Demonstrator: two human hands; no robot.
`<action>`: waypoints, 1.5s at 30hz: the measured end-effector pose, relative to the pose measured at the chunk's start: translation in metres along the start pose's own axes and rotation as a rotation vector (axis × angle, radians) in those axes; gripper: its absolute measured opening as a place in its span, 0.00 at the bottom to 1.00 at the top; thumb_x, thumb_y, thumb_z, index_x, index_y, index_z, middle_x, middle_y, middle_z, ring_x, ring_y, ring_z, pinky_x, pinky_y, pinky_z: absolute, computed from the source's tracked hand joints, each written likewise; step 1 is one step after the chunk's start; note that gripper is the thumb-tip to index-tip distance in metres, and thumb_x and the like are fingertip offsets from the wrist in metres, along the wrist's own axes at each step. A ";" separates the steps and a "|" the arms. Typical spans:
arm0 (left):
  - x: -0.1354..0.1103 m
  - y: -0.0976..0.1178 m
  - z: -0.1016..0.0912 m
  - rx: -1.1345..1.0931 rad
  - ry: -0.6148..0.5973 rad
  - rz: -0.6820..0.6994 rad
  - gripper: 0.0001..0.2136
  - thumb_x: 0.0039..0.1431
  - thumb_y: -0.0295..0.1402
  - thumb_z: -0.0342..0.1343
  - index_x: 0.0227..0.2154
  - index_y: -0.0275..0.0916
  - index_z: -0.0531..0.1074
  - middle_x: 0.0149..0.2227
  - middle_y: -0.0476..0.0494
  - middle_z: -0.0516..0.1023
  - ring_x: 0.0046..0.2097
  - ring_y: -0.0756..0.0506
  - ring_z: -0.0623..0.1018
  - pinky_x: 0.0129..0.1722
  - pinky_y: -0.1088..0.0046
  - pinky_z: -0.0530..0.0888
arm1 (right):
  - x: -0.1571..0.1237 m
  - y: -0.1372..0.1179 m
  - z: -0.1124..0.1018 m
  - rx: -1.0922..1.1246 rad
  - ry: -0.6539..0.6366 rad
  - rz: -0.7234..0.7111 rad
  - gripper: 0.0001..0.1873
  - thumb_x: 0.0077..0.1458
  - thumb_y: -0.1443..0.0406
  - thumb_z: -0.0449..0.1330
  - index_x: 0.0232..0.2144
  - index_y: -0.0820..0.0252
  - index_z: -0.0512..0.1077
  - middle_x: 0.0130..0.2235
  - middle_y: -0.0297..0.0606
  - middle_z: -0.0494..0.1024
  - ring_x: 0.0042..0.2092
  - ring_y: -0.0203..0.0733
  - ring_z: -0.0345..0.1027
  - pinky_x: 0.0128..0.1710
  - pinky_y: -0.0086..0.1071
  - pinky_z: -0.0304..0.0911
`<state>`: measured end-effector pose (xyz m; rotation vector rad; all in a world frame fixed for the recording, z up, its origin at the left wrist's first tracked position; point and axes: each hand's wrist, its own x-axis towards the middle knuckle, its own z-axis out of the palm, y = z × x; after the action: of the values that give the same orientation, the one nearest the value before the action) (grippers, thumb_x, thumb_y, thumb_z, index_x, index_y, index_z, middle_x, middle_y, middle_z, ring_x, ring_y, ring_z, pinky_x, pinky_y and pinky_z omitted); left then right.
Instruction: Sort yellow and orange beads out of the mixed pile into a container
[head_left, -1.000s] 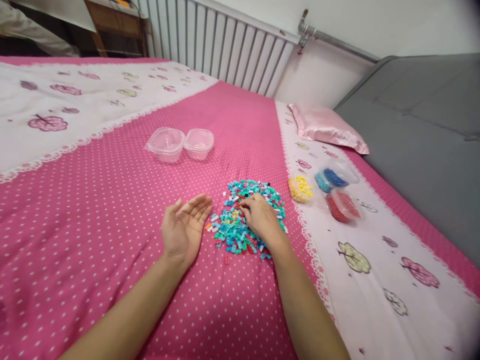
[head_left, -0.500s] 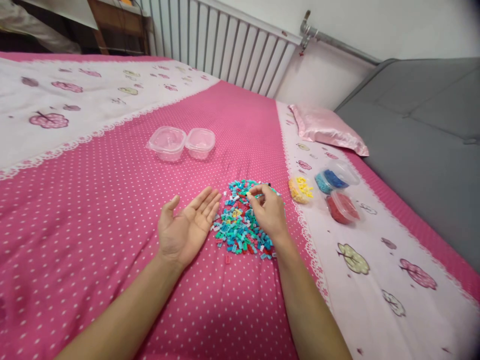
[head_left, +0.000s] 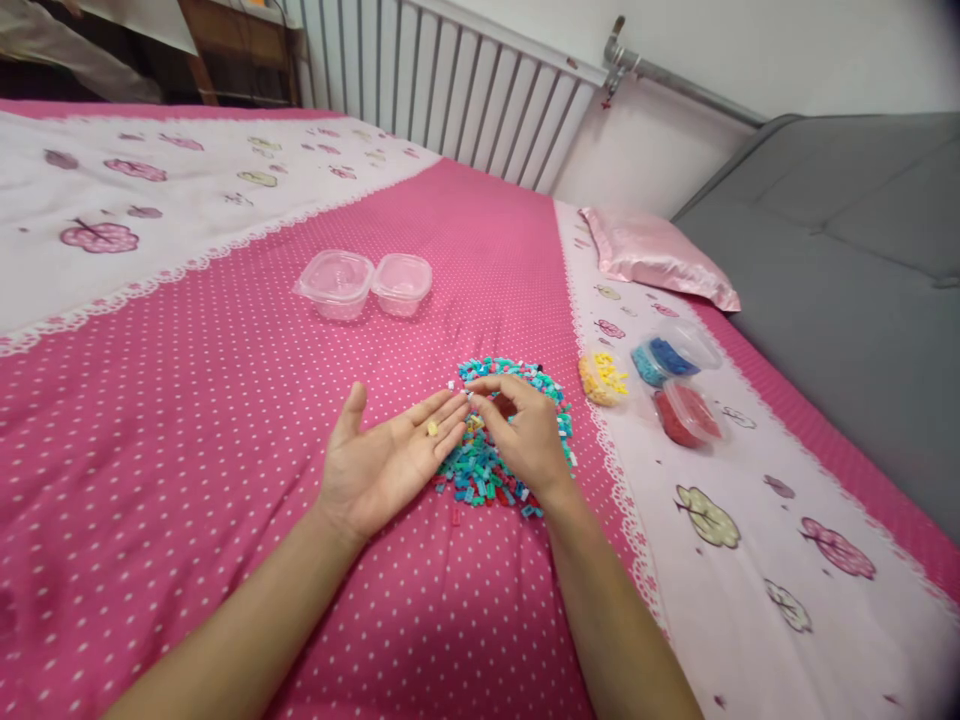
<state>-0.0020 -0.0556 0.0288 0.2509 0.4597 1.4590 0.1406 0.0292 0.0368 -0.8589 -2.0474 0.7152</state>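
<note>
My left hand (head_left: 390, 450) lies palm up, fingers stretched out flat, with a small yellow toy brick (head_left: 432, 428) resting loose on the fingers. Its fingertips reach over the left side of a pile of small toy bricks (head_left: 487, 465), mostly teal and blue with some red, white and yellow. Above that pile, my right hand (head_left: 517, 430) is pinched, thumb and forefinger close together by the left fingertips. Whether anything tiny is between them I cannot make out. Part of the pile is hidden under the right hand.
Two clear plastic tubs (head_left: 336, 285) stand together farther back on the pink bedspread (head_left: 225, 400). To the right are tubs of yellow bricks (head_left: 602, 378), blue bricks (head_left: 664, 360) and red bricks (head_left: 684, 412). A pink pillow (head_left: 660, 255) lies by the grey headboard (head_left: 840, 240).
My right hand has moved left to the left fingertips. The yellow brick, earlier at its fingertips, now lies on my left fingers. My left hand has shifted slightly right.
</note>
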 end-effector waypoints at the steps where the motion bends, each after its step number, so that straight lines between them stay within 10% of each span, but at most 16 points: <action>1: 0.000 0.001 0.000 0.010 0.003 0.008 0.37 0.53 0.52 0.47 0.58 0.26 0.57 0.56 0.27 0.68 0.62 0.38 0.62 0.59 0.63 0.65 | 0.000 0.003 -0.001 -0.018 0.034 0.035 0.08 0.56 0.66 0.56 0.36 0.57 0.74 0.37 0.35 0.77 0.33 0.38 0.69 0.36 0.30 0.64; 16: 0.002 0.003 -0.002 -0.156 0.050 0.085 0.39 0.55 0.50 0.46 0.61 0.24 0.48 0.60 0.24 0.62 0.61 0.37 0.63 0.58 0.63 0.66 | -0.004 0.021 -0.003 -0.460 -0.345 0.256 0.13 0.53 0.71 0.59 0.41 0.57 0.76 0.43 0.37 0.77 0.47 0.42 0.70 0.50 0.32 0.60; 45: 0.002 0.002 -0.004 -0.185 0.014 0.077 0.39 0.57 0.49 0.46 0.62 0.22 0.48 0.60 0.22 0.60 0.61 0.35 0.63 0.57 0.64 0.67 | 0.000 0.023 0.002 -0.416 -0.148 0.274 0.06 0.58 0.66 0.58 0.32 0.59 0.75 0.34 0.37 0.79 0.37 0.41 0.71 0.39 0.30 0.60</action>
<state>-0.0055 -0.0541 0.0259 0.1120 0.3261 1.5689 0.1459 0.0431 0.0190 -1.3787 -2.2775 0.5115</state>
